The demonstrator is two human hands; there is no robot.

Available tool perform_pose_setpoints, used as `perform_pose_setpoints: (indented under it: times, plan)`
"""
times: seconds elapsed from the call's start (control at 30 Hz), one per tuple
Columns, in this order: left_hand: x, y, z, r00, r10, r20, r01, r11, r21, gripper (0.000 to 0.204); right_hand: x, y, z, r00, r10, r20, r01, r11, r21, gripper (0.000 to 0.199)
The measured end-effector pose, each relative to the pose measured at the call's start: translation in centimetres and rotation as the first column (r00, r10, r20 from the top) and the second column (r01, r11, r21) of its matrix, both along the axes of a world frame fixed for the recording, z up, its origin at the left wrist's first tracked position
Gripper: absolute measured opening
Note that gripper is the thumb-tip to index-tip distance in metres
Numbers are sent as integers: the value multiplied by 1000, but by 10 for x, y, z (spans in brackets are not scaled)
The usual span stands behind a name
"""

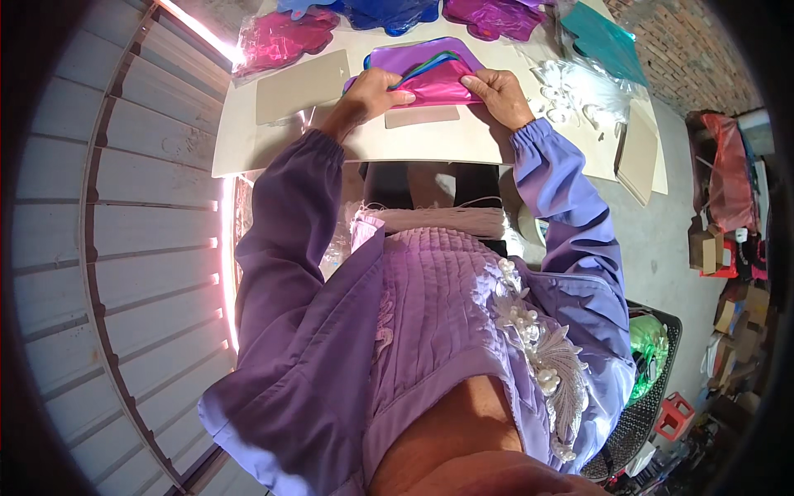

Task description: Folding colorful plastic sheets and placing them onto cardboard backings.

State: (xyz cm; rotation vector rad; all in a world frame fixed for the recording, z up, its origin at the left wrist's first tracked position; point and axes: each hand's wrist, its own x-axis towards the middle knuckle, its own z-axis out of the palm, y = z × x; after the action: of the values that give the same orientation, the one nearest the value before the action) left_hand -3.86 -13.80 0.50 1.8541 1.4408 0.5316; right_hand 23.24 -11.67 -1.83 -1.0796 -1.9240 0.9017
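Observation:
Over the white table [289, 153], both my hands hold a small stack of flat shiny foil pieces [437, 86], with pink on top and purple, green and blue layers behind it. My left hand [374, 97] is closed on the stack's left edge, its thumb lying on the front. At the right edge, my right hand [500, 96] pinches the pink layer between thumb and fingers. The stack is raised a little at its near side. A beige card [423, 117] lies just in front of it, partly covered.
Bagged foil pieces in pink [285, 40], blue [389, 15], purple [496, 18] and teal [608, 41] line the far side. A larger beige card [304, 87] lies left. White curled strips [571, 93] and a card stack [637, 157] sit right. Boxes [705, 250] stand beyond.

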Motion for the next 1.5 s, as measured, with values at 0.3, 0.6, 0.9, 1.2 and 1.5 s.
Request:
perform_pose_setpoints:
  times: [0.3,0.6,0.9,1.2,1.5]
  plan:
    - [-12,-5,0,998,-43,49,40,998,52,40,-24,-18,21,996,34,-77,-46,986,-158,17]
    - [-66,-6,8,977,-113,183,55,955,292,35,-13,-17,28,953,-36,-300,-47,963,-266,12]
    - [-49,-30,77,901,175,397,-251,956,149,32,-2,-16,104,903,58,-425,-181,950,-253,17]
    - [-67,-8,55,571,290,768,-173,957,-232,47,27,9,80,925,28,-379,-286,706,-648,15]
    - [-65,-1,15,779,499,381,-422,865,-271,43,7,3,39,955,-267,-127,97,690,-718,16]
